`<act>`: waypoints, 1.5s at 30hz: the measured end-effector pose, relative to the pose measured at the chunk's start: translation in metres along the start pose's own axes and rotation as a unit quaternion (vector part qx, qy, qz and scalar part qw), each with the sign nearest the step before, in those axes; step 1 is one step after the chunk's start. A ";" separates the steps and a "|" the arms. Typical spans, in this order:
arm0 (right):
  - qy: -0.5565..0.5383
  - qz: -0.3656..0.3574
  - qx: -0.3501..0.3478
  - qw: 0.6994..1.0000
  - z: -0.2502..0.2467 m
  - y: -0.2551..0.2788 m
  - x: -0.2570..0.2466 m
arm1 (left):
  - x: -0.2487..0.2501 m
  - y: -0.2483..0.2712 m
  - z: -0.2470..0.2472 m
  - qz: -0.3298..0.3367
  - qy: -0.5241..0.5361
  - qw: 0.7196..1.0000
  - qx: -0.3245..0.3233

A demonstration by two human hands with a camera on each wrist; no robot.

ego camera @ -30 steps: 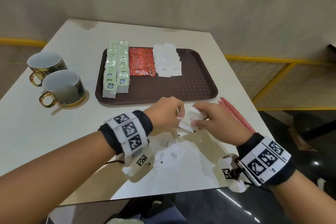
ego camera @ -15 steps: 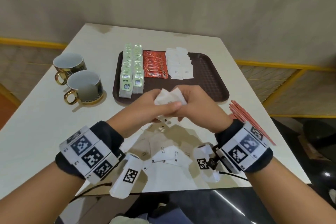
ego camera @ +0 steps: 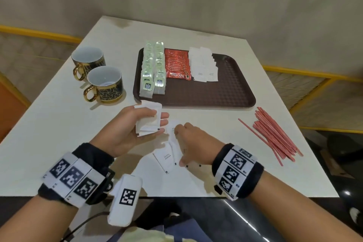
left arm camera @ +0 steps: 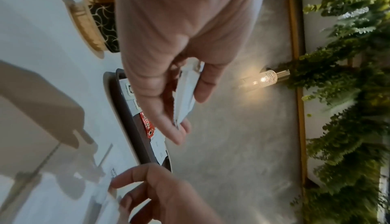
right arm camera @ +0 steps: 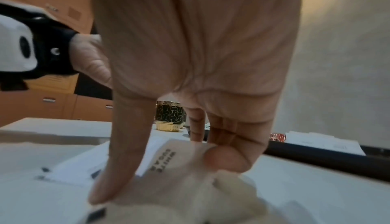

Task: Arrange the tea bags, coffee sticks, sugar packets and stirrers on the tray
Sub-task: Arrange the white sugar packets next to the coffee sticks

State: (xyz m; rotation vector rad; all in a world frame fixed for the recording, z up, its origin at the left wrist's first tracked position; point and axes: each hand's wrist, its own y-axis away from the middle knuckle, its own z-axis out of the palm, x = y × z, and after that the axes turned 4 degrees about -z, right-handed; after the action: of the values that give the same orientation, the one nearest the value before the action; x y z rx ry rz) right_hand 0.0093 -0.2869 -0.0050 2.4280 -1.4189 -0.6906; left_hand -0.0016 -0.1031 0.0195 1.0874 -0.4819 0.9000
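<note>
Head view: you look forward and down from the near edge of the worktop [ego camera: 59, 124], with the tray [ego camera: 225, 92] toward 12 o'clock.
Left wrist view: rolled sideways, very close along your left hand [left arm camera: 168, 44], facing the tray and the wall [left arm camera: 242, 144].
Right wrist view: low over the worktop, close behind your right hand [right arm camera: 190, 52], facing a cup [right arm camera: 170, 116].
All three views share the tray rim, the cup and the sugar packets [ego camera: 166, 158].

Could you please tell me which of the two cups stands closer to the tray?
The front cup, beside the near left corner of the tray; the rear cup sits farther back and to the left.
</note>
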 end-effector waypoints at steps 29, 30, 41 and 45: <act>-0.041 -0.080 0.030 0.996 -0.018 -0.020 -0.018 | -0.017 -0.008 -0.020 0.085 -0.026 0.991 0.101; -0.094 -0.071 0.047 0.992 -0.026 -0.015 -0.017 | -0.016 -0.009 -0.020 0.094 -0.028 0.989 0.106; -0.180 -0.159 0.227 0.944 -0.035 -0.016 -0.016 | -0.019 -0.013 0.007 0.038 -0.131 0.988 -0.079; -0.212 -0.093 0.187 0.955 -0.040 -0.010 0.008 | -0.029 -0.016 -0.002 0.004 -0.124 0.990 -0.068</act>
State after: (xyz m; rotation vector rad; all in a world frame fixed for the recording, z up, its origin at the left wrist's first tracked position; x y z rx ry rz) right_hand 0.0404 -0.2898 0.0225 2.8580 -1.6070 -1.1363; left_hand -0.0048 -0.1151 -0.0115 1.0763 -0.7438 0.7312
